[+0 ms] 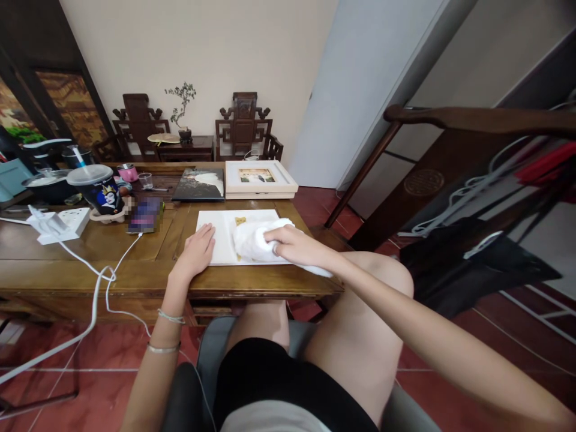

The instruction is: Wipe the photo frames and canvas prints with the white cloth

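A person sits at a wooden table (135, 264), and a white picture frame (218, 237) lies flat near its front edge, just ahead of the knees. The left hand (198, 252) rests palm-down on the frame's left border, fingers together and flat — it grips nothing, only presses on the frame. The right hand (292, 245) is closed over a bunched white cloth (254, 240), which sits on the frame's right half and covers most of the picture there; a small yellowish patch of the picture shows just above the cloth. A tail of the cloth hangs past the frame's near right corner, under the wrist.

Two thin bracelets (167, 330) circle the left forearm.

Behind the frame, further back on the table, a second white frame (258, 177) with a photo in it lies stacked on another, and a dark print (200, 183) lies just to its left. To the left are a phone (144, 216) with a white cable running from it, a lidded dark paper cup (99, 189) with a straw, and a white power strip (67, 223) — all well apart from the hands. Two carved wooden chairs (245, 129) stand against the far wall with a small potted plant (182, 111) between them.
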A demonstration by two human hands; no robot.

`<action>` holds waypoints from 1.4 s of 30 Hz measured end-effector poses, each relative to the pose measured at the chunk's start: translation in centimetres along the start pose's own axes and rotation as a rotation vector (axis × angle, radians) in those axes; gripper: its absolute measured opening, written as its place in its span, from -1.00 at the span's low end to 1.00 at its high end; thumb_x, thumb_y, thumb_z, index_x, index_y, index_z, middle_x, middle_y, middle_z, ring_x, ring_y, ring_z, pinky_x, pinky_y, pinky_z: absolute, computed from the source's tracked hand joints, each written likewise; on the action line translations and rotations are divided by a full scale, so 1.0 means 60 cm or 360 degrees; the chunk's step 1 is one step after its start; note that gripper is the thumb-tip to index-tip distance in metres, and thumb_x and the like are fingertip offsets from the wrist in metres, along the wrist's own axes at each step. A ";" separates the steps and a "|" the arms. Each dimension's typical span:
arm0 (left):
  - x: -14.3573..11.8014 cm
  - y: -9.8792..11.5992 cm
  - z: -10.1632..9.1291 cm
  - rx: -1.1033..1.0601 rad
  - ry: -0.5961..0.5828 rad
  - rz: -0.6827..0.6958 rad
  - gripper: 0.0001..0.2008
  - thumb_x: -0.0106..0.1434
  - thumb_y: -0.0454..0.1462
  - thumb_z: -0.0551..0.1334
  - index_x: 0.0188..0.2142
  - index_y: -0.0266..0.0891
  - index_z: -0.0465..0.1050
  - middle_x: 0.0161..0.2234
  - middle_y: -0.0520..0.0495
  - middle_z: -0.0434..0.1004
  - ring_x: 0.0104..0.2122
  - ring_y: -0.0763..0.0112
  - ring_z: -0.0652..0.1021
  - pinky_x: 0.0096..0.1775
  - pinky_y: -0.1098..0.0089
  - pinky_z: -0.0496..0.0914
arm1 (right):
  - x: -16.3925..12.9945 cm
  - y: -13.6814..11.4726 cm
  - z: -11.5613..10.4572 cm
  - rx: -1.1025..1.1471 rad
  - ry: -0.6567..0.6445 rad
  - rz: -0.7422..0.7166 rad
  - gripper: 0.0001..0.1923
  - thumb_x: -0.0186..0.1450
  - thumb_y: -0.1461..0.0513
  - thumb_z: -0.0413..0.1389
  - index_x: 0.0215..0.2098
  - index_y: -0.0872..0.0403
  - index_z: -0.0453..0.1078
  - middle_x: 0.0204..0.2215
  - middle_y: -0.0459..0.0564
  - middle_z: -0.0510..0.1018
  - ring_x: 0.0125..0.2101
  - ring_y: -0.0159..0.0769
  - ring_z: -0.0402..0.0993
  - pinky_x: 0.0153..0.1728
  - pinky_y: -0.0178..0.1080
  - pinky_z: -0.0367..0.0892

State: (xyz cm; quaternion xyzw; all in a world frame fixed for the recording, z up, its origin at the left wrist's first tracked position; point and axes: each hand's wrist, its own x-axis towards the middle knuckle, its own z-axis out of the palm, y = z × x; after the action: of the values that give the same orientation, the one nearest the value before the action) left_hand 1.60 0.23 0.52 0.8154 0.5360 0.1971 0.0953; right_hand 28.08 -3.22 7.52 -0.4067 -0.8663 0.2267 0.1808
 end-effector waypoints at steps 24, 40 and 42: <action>0.004 -0.015 0.014 -0.0018 0.0074 0.0047 -0.52 0.41 -0.23 -0.09 0.25 -0.28 0.27 0.34 -0.22 0.21 0.35 0.20 0.20 0.32 0.06 0.10 | -0.014 -0.074 0.023 -0.0364 -0.0220 -0.0219 -0.78 0.00 0.45 -0.06 -0.50 0.04 0.30 -0.62 -0.09 0.35 -0.52 -0.27 0.25 -0.38 -0.26 0.08; 0.004 0.008 -0.017 -0.0399 0.0536 0.0057 -0.47 0.45 -0.12 -0.14 0.21 -0.34 0.32 0.25 -0.22 0.37 0.24 0.24 0.39 0.30 0.16 0.20 | 0.153 -0.040 0.074 -0.0650 0.0068 -0.0023 -0.74 0.13 0.40 -0.01 -0.29 0.11 0.46 -0.35 0.14 0.58 -0.33 -0.13 0.42 -0.31 -0.22 0.13; 0.001 0.012 -0.021 -0.0457 0.0632 0.0051 -0.47 0.47 -0.10 -0.16 0.22 -0.30 0.32 0.26 -0.19 0.36 0.25 0.28 0.37 0.30 0.18 0.20 | 0.128 -0.053 0.083 -0.0539 -0.0002 -0.0276 -0.76 0.09 0.42 -0.04 -0.37 0.08 0.42 -0.45 0.05 0.53 -0.38 -0.18 0.38 -0.28 -0.22 0.15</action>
State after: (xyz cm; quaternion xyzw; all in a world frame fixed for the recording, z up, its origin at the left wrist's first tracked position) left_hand 1.70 -0.06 1.96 0.7471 0.4978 0.4291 0.0998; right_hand 18.97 -0.19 6.08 -0.3550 -0.9240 0.0613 0.1282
